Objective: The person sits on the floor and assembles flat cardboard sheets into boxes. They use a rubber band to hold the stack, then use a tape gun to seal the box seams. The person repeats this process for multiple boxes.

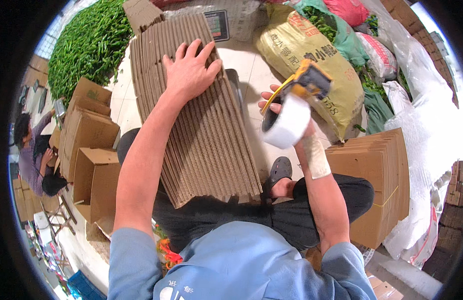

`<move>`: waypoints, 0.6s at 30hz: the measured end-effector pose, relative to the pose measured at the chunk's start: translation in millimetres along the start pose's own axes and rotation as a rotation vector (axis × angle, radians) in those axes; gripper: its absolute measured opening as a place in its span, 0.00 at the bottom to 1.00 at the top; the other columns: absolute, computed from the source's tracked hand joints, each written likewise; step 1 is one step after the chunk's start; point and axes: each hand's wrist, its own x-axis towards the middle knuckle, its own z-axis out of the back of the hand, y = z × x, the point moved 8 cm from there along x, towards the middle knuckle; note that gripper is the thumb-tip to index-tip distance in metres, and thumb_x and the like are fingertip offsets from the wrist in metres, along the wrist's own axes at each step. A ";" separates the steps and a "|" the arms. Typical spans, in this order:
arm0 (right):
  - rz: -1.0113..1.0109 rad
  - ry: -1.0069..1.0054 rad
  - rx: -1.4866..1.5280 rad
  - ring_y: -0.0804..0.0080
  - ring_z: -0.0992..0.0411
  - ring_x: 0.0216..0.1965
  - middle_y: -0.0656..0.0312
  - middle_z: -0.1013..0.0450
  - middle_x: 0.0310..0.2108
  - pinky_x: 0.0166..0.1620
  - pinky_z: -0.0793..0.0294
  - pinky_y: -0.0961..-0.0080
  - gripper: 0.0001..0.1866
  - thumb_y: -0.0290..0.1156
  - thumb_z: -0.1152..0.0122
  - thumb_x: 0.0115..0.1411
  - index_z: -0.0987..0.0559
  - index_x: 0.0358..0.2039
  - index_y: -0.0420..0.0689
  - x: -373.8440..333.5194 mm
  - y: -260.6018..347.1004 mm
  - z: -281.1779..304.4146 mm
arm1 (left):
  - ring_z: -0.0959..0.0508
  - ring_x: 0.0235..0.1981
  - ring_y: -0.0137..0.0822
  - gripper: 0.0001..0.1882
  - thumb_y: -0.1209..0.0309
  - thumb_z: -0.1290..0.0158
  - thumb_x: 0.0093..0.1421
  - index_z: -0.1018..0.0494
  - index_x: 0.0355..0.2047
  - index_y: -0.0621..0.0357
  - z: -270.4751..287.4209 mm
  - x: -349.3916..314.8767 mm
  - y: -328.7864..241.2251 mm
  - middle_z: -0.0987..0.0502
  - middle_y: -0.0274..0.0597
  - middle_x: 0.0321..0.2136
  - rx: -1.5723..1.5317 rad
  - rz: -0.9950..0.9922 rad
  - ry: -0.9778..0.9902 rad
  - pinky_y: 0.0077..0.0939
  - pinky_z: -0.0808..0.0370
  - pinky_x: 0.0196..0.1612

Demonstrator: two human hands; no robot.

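Note:
A thick stack of flattened cardboard boxes (204, 135) leans over my lap, its corrugated edges facing up. My left hand (192, 74) lies on its far part with the fingers spread, holding nothing. To the right of the stack, my right hand (309, 129) is raised and closed on a tape dispenser (311, 80), yellow and black, slightly blurred. A wide roll of whitish tape (290, 121) sits on the dispenser and hides part of that hand. Across my right wrist runs a pale patch (317, 157).
Green peppers (89, 50) are heaped at the far left. Open cartons (95, 175) stand at left, with another person (35, 155) beyond. A yellow woven sack (311, 65) lies far right; more flat cardboard (369, 185) stands at right. A scale display (217, 26) shows behind the stack.

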 end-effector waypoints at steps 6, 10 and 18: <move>-0.046 -0.756 -0.649 0.61 0.19 0.36 0.55 0.19 0.39 0.40 0.20 0.63 0.19 0.27 0.33 0.52 0.18 0.44 0.33 37.8 -5.1 187.7 | 0.45 0.74 0.50 0.31 0.47 0.56 0.68 0.36 0.70 0.38 4.2 -5.0 8.2 0.41 0.42 0.72 -0.056 0.046 0.020 0.73 0.52 0.70; 0.010 -1.294 -0.736 0.61 0.20 0.35 0.49 0.21 0.39 0.34 0.19 0.62 0.26 0.31 0.28 0.47 0.21 0.46 0.31 40.5 69.3 382.3 | 0.43 0.72 0.52 0.31 0.52 0.52 0.66 0.34 0.68 0.41 1.1 -2.6 -6.2 0.38 0.45 0.70 -0.138 -0.019 -0.046 0.73 0.51 0.69; -0.160 -1.174 -1.465 0.51 0.21 0.51 0.41 0.20 0.49 0.53 0.24 0.59 0.43 0.61 0.30 0.51 0.19 0.50 0.29 145.2 179.3 498.2 | 0.40 0.71 0.51 0.30 0.62 0.50 0.64 0.32 0.67 0.47 30.9 -20.2 8.8 0.35 0.45 0.69 -0.028 -0.015 -0.031 0.48 0.46 0.72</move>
